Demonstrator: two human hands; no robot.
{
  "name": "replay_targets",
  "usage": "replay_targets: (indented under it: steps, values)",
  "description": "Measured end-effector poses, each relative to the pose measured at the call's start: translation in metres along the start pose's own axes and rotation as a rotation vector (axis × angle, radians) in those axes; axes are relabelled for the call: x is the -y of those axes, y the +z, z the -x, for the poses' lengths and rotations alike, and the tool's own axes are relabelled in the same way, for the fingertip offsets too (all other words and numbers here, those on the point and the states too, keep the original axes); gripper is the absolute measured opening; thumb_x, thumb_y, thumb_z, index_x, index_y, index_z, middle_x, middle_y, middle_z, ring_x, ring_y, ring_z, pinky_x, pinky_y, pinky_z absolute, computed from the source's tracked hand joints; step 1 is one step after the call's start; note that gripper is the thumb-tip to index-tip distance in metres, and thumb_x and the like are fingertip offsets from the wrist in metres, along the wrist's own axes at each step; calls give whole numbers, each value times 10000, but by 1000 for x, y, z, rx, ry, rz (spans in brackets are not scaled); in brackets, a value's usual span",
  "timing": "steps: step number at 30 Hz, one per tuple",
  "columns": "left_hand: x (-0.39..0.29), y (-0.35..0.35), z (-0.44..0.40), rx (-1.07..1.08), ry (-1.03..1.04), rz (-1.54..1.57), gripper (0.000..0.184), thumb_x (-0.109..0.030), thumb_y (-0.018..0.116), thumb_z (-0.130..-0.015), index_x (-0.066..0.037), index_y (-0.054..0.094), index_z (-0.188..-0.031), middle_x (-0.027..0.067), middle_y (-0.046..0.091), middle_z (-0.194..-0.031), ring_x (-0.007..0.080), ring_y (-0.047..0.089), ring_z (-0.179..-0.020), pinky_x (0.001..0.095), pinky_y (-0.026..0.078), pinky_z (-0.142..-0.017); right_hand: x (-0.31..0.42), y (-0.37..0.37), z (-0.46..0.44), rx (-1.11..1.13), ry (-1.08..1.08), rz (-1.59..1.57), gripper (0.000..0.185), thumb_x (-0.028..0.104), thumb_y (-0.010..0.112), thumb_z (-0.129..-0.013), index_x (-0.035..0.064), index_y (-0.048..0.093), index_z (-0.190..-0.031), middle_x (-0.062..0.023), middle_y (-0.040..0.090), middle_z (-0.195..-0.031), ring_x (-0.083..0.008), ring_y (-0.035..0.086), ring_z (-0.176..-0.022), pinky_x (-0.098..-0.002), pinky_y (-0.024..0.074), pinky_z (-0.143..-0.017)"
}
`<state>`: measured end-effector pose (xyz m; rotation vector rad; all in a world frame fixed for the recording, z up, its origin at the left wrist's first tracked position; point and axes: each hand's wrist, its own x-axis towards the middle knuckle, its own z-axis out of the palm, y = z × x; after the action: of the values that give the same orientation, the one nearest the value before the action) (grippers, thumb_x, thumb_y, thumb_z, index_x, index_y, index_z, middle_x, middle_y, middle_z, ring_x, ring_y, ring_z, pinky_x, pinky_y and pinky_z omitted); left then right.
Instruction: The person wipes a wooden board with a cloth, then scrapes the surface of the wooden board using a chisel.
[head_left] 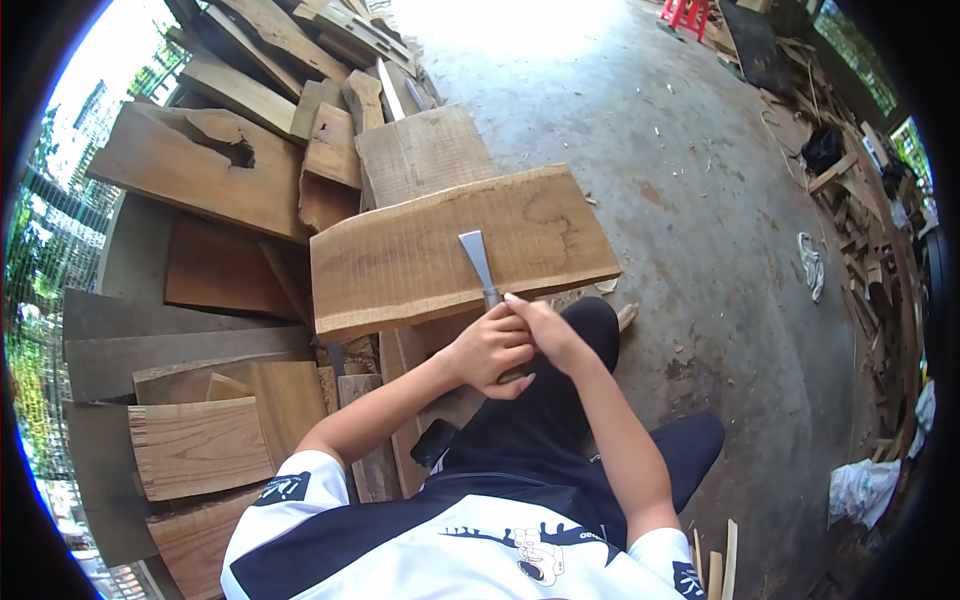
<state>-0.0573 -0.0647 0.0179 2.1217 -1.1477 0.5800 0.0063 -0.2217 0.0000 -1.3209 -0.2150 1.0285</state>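
Note:
A chisel (479,264) with a flared metal blade and a dark handle points away from me, its blade over a thick wooden plank (400,265). My left hand (492,350) is closed around the handle, whose butt end shows below the fingers. Against it lies my right hand (548,332), also closed at the upper handle, with its thumb near the base of the blade. Part of its grip is hidden. The plank lies in front of my knees, with a wavy natural edge and dark grain marks. Whether the blade touches the wood I cannot tell.
Behind the plank lies another board (425,150). Many boards are stacked at left, including one with a hole (180,165). Scrap wood (865,270) lines the right wall. White cloths (863,490) lie on the concrete floor (690,230). A red stool (686,15) stands far back.

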Motion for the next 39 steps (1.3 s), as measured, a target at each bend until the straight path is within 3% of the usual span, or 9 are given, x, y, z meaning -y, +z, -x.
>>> replay_targets:
  steps: [5, 8, 11, 15, 19, 25, 26, 30, 39]
  values:
    - [-11, -8, 9, -2, -93, -199, 370, -433, 658, -789, -97, 661, -945, 97, 643, -1002, 307, 572, -1071, 498, 398, -982, 5, 12, 1, -4, 125, -353, 398, 430, 494, -1057, 74, 671, -1031, -33, 687, -829, -125, 684, -668, -277, 549, -565]
    - [12, -43, 14, -134, -185, -371, 444, -486, 681, -757, -124, 686, -1014, 106, 613, -1095, 322, 572, -1064, 500, 395, -951, 5, 13, 5, -2, 90, -225, 328, 329, 595, -1020, 29, 618, -1151, -65, 674, -843, -159, 673, -628, -295, 550, -552]
    - [86, -83, 45, -190, -659, -542, 403, -379, 667, -843, -114, 651, -1146, 153, 604, -1171, 355, 548, -1120, 494, 404, -979, 0, 16, 8, -112, 58, -44, 383, 243, 633, -997, 6, 537, -1283, -67, 659, -858, -155, 657, -609, -307, 553, -549]
    - [155, -94, 88, -151, -943, -805, 446, -425, 531, -992, -104, 601, -1294, 167, 580, -1283, 352, 497, -1268, 499, 354, -1092, 6, 41, 26, -287, -87, 314, 600, 193, 544, -1025, 83, 295, -1559, -105, 651, -808, -163, 640, -552, -335, 550, -500]
    - [155, -96, 78, 20, -1202, -755, 522, -514, 478, -1009, -146, 592, -1361, 157, 575, -1369, 314, 457, -1363, 492, 253, -1184, 34, 52, 9, -324, 28, 328, 517, 240, 451, -1066, 150, 334, -1562, -64, 598, -725, -136, 601, -496, -320, 512, -420]
    - [151, -96, 74, 62, -1229, -775, 555, -550, 464, -1001, -146, 588, -1361, 147, 594, -1340, 302, 467, -1341, 498, 235, -1192, 24, 60, -27, -394, 36, 236, 465, 346, 450, -1086, 39, 432, -1435, -77, 599, -702, -153, 608, -486, -323, 511, -414]
    - [151, -96, 73, 65, -1230, -778, 555, -551, 464, -1001, -148, 586, -1362, 145, 593, -1341, 300, 467, -1341, 498, 237, -1192, 21, 61, -25, -425, 83, 208, 428, 376, 453, -1085, -23, 514, -1226, -75, 592, -677, -157, 607, -483, -326, 508, -412]
    - [149, -94, 71, 74, -1244, -787, 549, -554, 467, -997, -155, 589, -1353, 137, 600, -1320, 293, 472, -1332, 498, 237, -1195, 23, 57, -25, -407, 99, 242, 502, 396, 471, -1076, -85, 530, -944, -135, 631, -660, -208, 666, -500, -353, 543, -408]
    - [150, -96, 68, 61, -1242, -792, 549, -561, 470, -995, -156, 593, -1344, 130, 608, -1302, 283, 482, -1322, 491, 242, -1191, 26, 64, -27, -439, 126, 324, 511, 426, 467, -1078, -46, 555, -904, -124, 611, -630, -200, 643, -470, -354, 529, -398]
